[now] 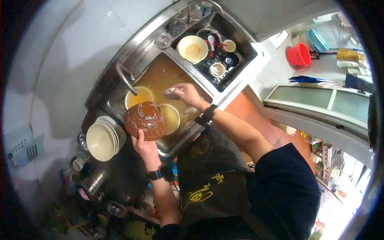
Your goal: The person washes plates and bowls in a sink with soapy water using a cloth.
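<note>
My left hand point(144, 147) grips a brown bowl point(145, 121) at its rim. The bowl is turned base up, with white suds on its outside, above the near left part of a steel sink basin. My right hand point(187, 94) pinches a greyish scrubbing pad or cloth point(171, 93) over murky brown water point(163, 70) in that basin. Two pale bowls stand in the water beside the brown one: one bowl point(138, 95) under the faucet point(127, 79), the other bowl point(172, 120) to the right, partly hidden by the brown bowl.
Nested cream bowls point(102, 139) stand left of the sink. The second basin point(246, 70) holds a large cream bowl point(192, 48), a white spoon point(211, 42), small cups and black dishes. A steel divider point(192, 73) separates the basins. A red bucket point(298, 55) is farther right.
</note>
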Demonstrator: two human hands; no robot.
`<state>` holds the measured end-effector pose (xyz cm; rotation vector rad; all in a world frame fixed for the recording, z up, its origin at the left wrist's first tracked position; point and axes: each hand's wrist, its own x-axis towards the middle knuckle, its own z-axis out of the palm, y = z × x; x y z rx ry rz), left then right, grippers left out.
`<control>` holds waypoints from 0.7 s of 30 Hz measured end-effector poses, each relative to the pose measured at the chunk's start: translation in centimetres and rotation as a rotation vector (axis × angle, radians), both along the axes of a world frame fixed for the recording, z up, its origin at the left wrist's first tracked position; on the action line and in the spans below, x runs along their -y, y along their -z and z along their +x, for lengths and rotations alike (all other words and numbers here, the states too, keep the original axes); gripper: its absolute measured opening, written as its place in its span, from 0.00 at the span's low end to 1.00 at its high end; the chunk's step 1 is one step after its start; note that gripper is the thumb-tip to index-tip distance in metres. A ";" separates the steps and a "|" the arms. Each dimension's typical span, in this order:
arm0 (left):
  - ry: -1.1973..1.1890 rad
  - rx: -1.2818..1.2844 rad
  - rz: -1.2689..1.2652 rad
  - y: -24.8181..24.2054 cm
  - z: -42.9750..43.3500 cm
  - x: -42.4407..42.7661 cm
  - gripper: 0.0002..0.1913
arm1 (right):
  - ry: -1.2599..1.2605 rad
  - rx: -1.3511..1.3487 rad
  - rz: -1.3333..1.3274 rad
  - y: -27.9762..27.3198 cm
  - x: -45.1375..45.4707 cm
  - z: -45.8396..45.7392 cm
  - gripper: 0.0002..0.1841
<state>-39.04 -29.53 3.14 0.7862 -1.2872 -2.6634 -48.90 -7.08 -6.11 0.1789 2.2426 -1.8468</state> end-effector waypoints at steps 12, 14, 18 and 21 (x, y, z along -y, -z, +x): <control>0.389 -0.045 -1.788 -4.9 2.7 9.0 0.05 | 0.059 0.225 -0.301 -2.6 -1.5 1.4 0.17; 0.309 -0.077 -1.867 -2.3 2.7 13.1 0.03 | 0.100 0.337 -0.562 -2.3 -2.2 1.3 0.17; 0.373 0.119 -2.120 1.9 2.6 19.8 0.09 | 0.062 0.492 -0.852 -2.2 -2.6 1.1 0.13; 0.472 0.233 -2.101 4.0 1.8 21.0 0.08 | 0.003 0.435 -0.803 -1.0 -4.1 1.0 0.11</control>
